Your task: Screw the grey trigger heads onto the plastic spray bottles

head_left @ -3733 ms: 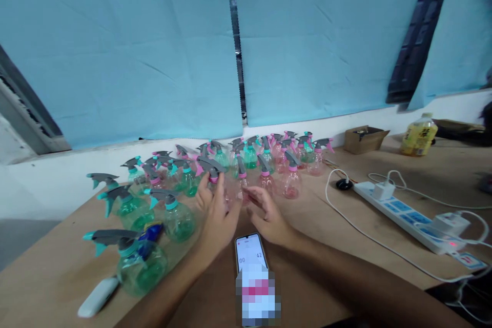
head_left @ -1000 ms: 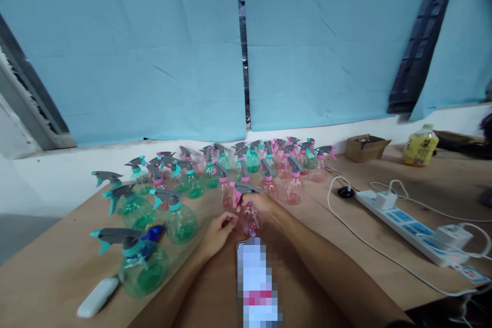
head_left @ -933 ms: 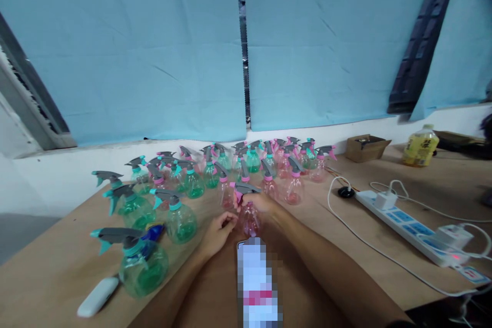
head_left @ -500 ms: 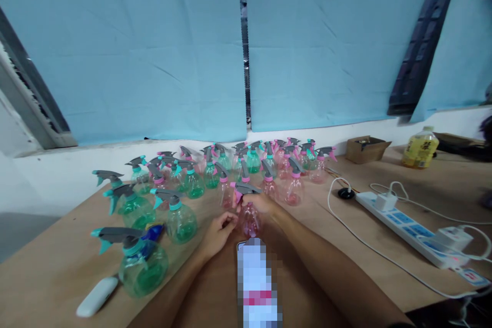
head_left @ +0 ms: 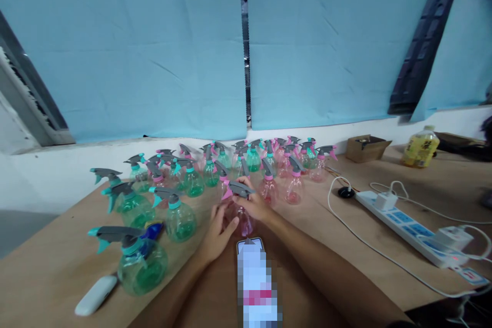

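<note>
A small pink spray bottle [head_left: 242, 221] with a grey trigger head stands on the wooden table [head_left: 330, 236] right in front of me. My right hand [head_left: 257, 206] is closed round its neck and trigger head. My left hand [head_left: 217, 230] rests against the bottle's left side, fingers curved on the body. Behind them stand several pink spray bottles [head_left: 292, 187] and green spray bottles [head_left: 179, 218], all with grey heads.
A phone [head_left: 255, 279] lies on the table between my forearms. A white oblong object [head_left: 95, 294] lies at the near left. A white power strip [head_left: 403, 219] with cables runs along the right. A cardboard box [head_left: 365, 147] and a yellow drink bottle [head_left: 418, 146] stand at the back right.
My left hand has moved from a closed pinch beside the bottle to lie against its body. The bottle's trigger head has turned a little, its nozzle pointing more to the left.
</note>
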`<state>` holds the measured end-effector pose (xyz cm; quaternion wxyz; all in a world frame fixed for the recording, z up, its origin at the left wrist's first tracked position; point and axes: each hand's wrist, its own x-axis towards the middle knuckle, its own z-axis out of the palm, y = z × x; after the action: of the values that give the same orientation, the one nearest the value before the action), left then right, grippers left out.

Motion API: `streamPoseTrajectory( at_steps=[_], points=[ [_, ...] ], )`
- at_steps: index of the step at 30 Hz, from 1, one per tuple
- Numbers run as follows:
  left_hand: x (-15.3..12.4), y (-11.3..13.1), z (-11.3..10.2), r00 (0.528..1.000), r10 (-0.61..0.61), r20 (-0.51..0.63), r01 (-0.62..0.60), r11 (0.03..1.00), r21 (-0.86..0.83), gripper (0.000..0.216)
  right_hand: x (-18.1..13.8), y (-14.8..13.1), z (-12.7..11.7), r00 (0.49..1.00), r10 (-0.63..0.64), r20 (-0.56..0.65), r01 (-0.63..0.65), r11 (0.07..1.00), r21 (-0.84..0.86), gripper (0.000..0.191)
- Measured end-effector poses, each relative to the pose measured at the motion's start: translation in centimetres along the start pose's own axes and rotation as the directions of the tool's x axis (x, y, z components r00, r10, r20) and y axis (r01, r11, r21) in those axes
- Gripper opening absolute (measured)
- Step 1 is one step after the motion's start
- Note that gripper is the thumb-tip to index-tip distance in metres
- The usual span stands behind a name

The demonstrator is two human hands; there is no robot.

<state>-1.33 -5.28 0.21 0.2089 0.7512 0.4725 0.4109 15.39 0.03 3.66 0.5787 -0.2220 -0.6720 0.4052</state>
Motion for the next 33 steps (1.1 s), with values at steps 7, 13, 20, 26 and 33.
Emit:
streamPoseTrajectory(
  at_steps=[7, 13, 20, 26, 33],
  points=[
    [-0.5, 1.4, 0.8, 0.990, 0.071, -0.121, -0.043, 0.975, 0.220, 0.086, -0.4, -0.5, 2.8, 0.996, -0.090, -0.014, 0.087, 0.983, -0.164, 0.025],
    [-1.2, 0.0, 0.3, 0.969, 0.059, -0.241, 0.000, 0.972, 0.236, 0.079, 0.0, -2.7, 1.7, 0.950, -0.200, 0.240, 0.234, 0.965, -0.120, 0.048],
    [-2.7, -1.6, -0.8, 0.938, 0.112, -0.329, -0.002, 0.948, 0.318, 0.068, 4.2, -4.5, 1.4, 0.985, -0.175, -0.006, 0.166, 0.945, -0.280, 0.033],
    [-3.5, 0.6, -1.2, 0.935, 0.225, -0.273, -0.078, 0.884, 0.461, 0.058, 9.3, -2.1, 2.8, 0.987, 0.150, 0.050, -0.105, 0.860, -0.499, 0.034],
    [-5.1, 2.7, -1.6, 0.985, 0.167, -0.047, -0.128, 0.880, 0.458, 0.065, 9.2, -2.1, 3.4, 0.953, 0.288, 0.094, -0.166, 0.756, -0.633, 0.049]
  ],
)
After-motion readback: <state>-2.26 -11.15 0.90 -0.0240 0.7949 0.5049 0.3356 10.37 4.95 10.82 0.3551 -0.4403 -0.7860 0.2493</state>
